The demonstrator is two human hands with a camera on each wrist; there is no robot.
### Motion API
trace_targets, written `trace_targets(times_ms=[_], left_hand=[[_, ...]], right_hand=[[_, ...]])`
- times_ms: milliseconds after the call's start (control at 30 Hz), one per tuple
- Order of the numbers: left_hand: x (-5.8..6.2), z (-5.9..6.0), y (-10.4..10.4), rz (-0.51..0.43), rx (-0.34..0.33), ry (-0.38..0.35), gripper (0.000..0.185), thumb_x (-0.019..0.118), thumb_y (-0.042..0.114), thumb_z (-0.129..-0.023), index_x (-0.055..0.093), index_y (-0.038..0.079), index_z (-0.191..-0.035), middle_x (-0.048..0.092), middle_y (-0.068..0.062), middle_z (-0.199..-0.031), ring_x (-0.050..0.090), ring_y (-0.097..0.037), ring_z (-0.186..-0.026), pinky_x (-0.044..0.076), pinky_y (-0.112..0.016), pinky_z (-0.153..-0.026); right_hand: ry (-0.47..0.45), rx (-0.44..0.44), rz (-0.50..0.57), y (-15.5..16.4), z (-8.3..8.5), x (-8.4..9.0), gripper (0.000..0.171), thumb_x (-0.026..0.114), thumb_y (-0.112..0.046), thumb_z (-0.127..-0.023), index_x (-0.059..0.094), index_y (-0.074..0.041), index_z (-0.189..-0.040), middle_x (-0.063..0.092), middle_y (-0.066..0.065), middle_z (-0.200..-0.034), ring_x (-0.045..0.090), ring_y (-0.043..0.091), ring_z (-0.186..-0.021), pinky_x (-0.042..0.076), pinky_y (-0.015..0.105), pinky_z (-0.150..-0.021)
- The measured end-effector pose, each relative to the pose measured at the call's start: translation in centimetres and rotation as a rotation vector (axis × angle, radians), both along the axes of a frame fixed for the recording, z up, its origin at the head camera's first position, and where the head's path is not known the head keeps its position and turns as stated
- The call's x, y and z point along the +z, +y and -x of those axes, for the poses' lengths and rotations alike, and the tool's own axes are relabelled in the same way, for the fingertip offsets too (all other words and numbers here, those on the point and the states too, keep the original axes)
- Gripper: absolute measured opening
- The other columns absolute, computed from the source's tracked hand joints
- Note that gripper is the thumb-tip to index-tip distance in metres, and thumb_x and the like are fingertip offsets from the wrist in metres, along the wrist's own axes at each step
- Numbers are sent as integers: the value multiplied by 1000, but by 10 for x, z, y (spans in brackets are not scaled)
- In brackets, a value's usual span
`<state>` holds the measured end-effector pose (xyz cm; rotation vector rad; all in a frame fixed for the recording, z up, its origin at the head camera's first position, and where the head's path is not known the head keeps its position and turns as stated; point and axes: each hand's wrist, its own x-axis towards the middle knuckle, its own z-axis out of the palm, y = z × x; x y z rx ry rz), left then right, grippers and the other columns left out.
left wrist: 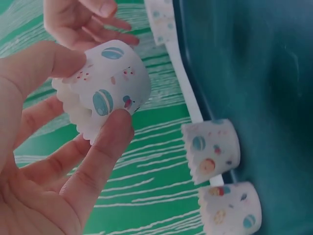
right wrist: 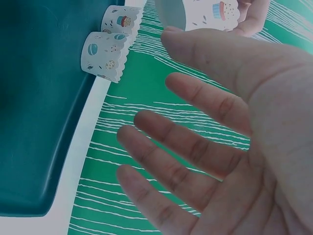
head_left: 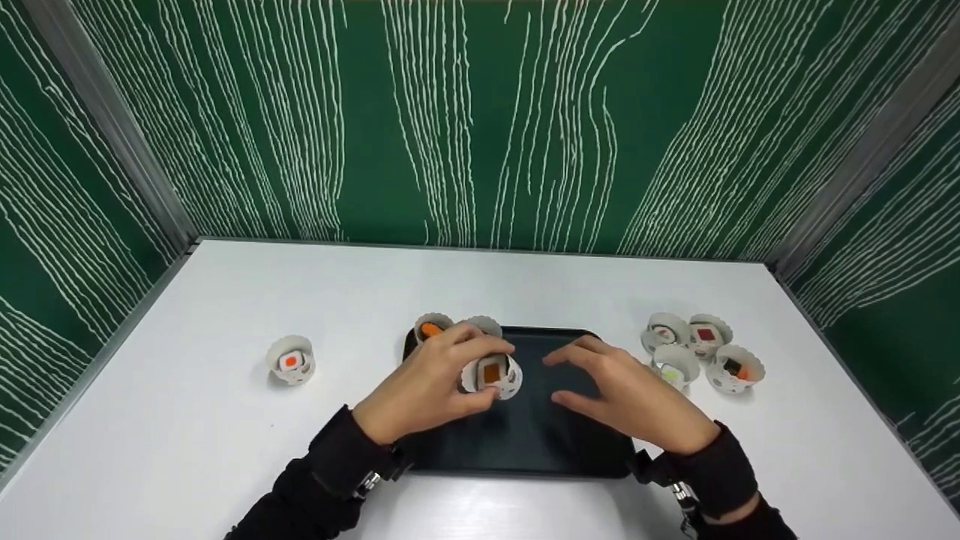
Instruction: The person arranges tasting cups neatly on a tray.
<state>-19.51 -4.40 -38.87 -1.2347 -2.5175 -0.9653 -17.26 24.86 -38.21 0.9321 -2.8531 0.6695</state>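
The left hand (head_left: pixel 424 386) pinches a cup (head_left: pixel 492 375) above the tray (head_left: pixel 525 435) at frame centre, clear of two cups (head_left: pixel 433 328) already standing; the right hand (head_left: pixel 630 397) hovers beside it, fingers spread and empty.

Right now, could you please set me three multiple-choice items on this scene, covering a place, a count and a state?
1. Where is the lone paper cup?
A. Left of the tray
B. On the tray
C. Among the right-hand cups

2. How many cups are in the cluster right of the tray?
A. Two
B. Four
C. Six

3. What is the right hand doing?
A. Gripping a cup
B. Pressing the tray
C. Hovering open, holding nothing

Answers: 1 A, it stands alone on the table. 2 B, four are countable. 3 C, only the left hand holds a cup.
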Motion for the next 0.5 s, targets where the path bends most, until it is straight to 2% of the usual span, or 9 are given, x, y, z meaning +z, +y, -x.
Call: trace_targets(times_ms=[267,500], left_hand=[[-7,-4,10,-9,2,16,46,80,20,-95,68,15,-139,66,-8,-128,68,-19,-104,59,-34,-89],[-13,-7,16,-25,-23,-1,46,79,18,-96,67,14,-140,65,-8,-124,66,-18,-102,58,-31,-90]], right_hand=[[10,31,20,-1,1,-3,36,78,-24,-100,71,-10,-133,71,4,-128,73,25,-118,61,43,-96],[-1,37,23,-6,0,-4,36,79,-22,-100,71,-8,-132,72,6,-126,74,24,-112,62,43,-93]])
